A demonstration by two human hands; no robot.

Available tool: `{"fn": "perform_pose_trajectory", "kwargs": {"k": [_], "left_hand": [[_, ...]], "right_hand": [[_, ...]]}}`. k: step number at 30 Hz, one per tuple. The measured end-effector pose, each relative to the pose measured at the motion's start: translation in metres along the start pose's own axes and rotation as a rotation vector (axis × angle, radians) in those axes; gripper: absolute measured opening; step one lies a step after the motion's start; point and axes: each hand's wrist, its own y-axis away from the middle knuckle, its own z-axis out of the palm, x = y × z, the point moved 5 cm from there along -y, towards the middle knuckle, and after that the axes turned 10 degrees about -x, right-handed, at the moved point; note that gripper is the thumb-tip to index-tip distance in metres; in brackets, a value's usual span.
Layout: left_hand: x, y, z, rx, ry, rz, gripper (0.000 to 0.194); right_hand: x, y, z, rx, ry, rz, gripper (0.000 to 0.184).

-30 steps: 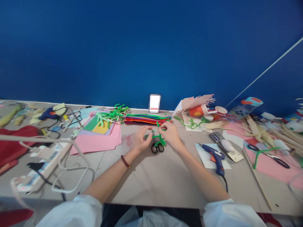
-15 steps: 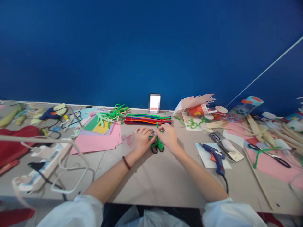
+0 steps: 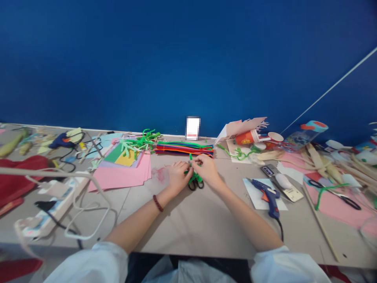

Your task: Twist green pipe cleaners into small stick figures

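Between my hands is a green pipe cleaner piece [image 3: 196, 173], bent into a small shape with a short end sticking up. My left hand [image 3: 179, 176] pinches it from the left, fingers closed. From the right, my right hand [image 3: 205, 168] grips the same piece near its upper end with thumb and fingers. Black-handled scissors [image 3: 196, 185] lie on the table just under the piece, their blades hidden. Beyond my fingers is a bundle of coloured pipe cleaners [image 3: 184, 149]. Fingertips partly cover the green piece.
Green pipe cleaner branches [image 3: 138, 143] rest on coloured paper sheets [image 3: 120, 177] at left. A power strip [image 3: 55, 208] with loose cables lies nearer. To the right are a glue gun [image 3: 266, 194], a phone [image 3: 268, 169], a wooden stick [image 3: 321, 224] and another pair of scissors [image 3: 347, 200].
The upright end of the green piece has shifted slightly left and tilted between my fingers. Its rounded lower part is now less visible. Both hands keep hold of it.
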Motion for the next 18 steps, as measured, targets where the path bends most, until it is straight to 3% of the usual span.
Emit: {"fn": "perform_pose_trajectory", "kwargs": {"k": [5, 8, 13, 18], "left_hand": [[-0.011, -0.005, 0.009, -0.083, 0.472, -0.116, 0.027], [-0.016, -0.008, 0.017, -0.204, 0.707, -0.193, 0.029], [-0.021, -0.003, 0.025, -0.359, 0.843, -0.276, 0.031], [-0.017, 0.0, 0.024, -0.44, 0.967, -0.264, 0.038]], "right_hand": [[0.007, -0.009, -0.004, -0.196, -0.182, -0.044, 0.012], [0.009, -0.01, -0.014, -0.331, -0.305, -0.029, 0.016], [0.015, -0.009, -0.018, -0.556, -0.508, 0.11, 0.027], [0.017, -0.001, 0.003, -0.779, -0.828, 0.236, 0.034]]}}
